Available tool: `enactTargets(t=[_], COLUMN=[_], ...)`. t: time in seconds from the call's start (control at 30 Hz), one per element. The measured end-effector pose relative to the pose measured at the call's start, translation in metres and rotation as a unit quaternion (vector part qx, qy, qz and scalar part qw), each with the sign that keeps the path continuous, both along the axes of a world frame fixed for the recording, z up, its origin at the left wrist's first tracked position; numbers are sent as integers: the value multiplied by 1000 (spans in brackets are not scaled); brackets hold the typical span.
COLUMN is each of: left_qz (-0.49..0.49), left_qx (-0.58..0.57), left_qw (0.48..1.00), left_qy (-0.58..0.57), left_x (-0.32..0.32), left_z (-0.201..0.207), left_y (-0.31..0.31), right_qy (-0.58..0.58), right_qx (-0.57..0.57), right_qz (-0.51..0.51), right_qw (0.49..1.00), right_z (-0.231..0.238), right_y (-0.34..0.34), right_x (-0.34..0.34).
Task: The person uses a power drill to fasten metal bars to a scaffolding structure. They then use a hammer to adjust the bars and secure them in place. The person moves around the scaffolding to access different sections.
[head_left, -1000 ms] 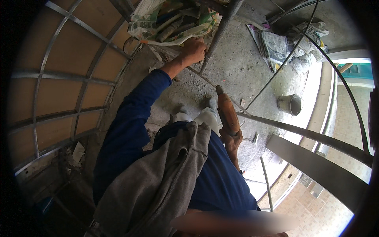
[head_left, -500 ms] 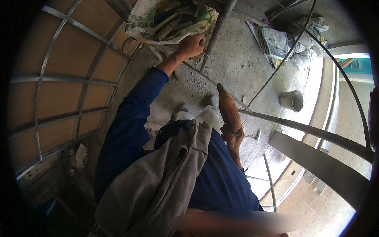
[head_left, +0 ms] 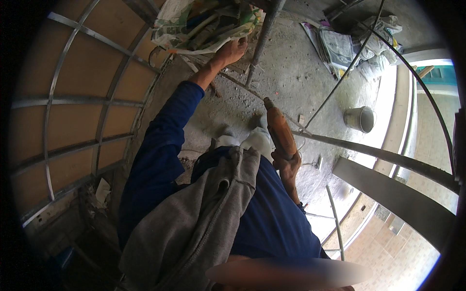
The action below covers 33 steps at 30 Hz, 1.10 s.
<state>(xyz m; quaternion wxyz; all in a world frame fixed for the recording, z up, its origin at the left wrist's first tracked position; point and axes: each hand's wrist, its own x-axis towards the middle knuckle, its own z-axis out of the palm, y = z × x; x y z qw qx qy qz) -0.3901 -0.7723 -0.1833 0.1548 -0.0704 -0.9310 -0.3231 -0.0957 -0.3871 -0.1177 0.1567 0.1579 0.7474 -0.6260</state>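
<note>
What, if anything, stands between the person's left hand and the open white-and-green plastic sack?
Nothing visible: the left hand is at the near edge of the sack, contact unclear. The grey metal pole stands to the hand's right.

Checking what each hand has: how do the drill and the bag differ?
Colour: the drill is mostly orange; the bag is whitish with green patches.
Shape: the drill is long and narrow; the bag is wide and open, with long items inside.
Hold: the right hand grips the drill; the left hand is at the bag's edge, grip unclear.
Shared: each is at one hand.
</note>
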Motion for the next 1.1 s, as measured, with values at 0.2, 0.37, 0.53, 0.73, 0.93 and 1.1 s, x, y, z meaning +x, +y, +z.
enactTargets(t=[0.2,0.37,0.53,0.73,0.93,1.1], left_qz=[16,-28,-55,29,60,10], left_qx=[-50,130,270,371,686,780], left_qw=[999,990,953,928,714,605], left_qy=[4,-48,-129,-21,-125,-160], left_x=[-4,-9,7,41,102,133], left_z=[-15,-8,22,52,59,67], left_y=[-4,-10,-8,2,20,38], right_qy=[-3,-7,-10,-22,-14,-9], right_qx=[-14,30,27,6,-127,-219], right_qz=[-1,12,8,10,27,47], right_qw=[1000,999,1000,1000,991,974], right_z=[-3,-6,-3,6,23,40], right_y=[0,0,-2,-4,3,11], right_x=[-2,-4,-9,-16,-30,-44])
